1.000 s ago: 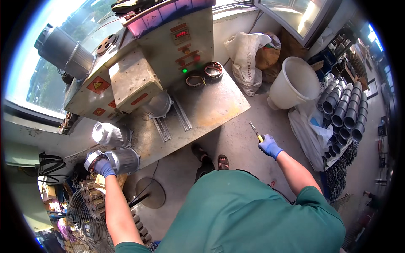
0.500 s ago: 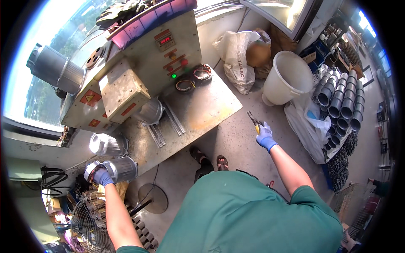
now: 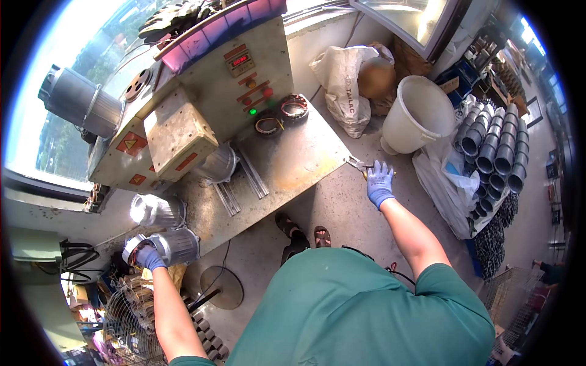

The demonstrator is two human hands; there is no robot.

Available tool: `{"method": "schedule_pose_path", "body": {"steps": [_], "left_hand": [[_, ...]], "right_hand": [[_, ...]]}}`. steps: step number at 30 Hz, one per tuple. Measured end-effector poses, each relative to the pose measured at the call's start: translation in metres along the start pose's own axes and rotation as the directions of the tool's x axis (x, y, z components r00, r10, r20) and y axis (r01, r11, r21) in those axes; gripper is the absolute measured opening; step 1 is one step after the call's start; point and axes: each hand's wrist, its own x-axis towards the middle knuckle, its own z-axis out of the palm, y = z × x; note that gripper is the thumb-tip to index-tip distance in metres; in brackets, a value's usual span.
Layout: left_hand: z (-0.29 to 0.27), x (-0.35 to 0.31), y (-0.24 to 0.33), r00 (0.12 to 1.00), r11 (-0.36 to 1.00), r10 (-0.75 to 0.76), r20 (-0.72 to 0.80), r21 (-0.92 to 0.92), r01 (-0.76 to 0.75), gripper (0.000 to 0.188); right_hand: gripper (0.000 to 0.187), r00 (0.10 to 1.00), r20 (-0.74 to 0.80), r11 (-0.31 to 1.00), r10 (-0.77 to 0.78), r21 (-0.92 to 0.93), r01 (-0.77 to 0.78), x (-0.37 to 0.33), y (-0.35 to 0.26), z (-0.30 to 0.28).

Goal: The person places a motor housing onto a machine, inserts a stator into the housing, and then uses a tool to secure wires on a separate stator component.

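My left hand (image 3: 148, 256), in a blue-grey glove, is closed on a silver ring-shaped metal part (image 3: 129, 246) at the left. That part sits against the end of a ribbed silver motor housing (image 3: 178, 246); whether they are joined I cannot tell. Its fingers are partly hidden. Another silver housing (image 3: 157, 209) stands just beyond. Out at the right, my gloved right hand (image 3: 380, 182) has a pair of pliers (image 3: 361, 167) under its fingers, palm down. The jaws point left, at the near right corner of the metal table (image 3: 305, 152).
A machine with lit buttons (image 3: 253, 91) stands on the table, with a housing (image 3: 218, 163) beneath its box. Metal bars (image 3: 251, 174) and wire-wound rings (image 3: 294, 108) lie nearby. A white bucket (image 3: 415, 116) and stacked metal cylinders (image 3: 500, 146) stand right. A fan (image 3: 131, 317) is lower left.
My right hand has moved up and slightly left with the pliers, which have swung from pointing up to pointing left toward the table corner. The left hand stays on the ring-shaped part.
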Motion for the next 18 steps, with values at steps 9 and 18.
{"method": "schedule_pose_path", "body": {"steps": [9, 18], "left_hand": [[-0.006, -0.002, 0.001, 0.999, 1.000, -0.015, 0.031, -0.004, 0.015, 0.055], [-0.005, 0.002, -0.002, 0.999, 1.000, -0.026, 0.026, -0.010, 0.027, 0.054]], "right_hand": [[0.038, 0.995, 0.048, 0.971, 0.082, 0.220, -0.091, -0.019, 0.023, 0.001], [0.029, 0.931, -0.032, 0.868, -0.362, 0.353, 0.350, -0.027, -0.059, -0.030]]}}
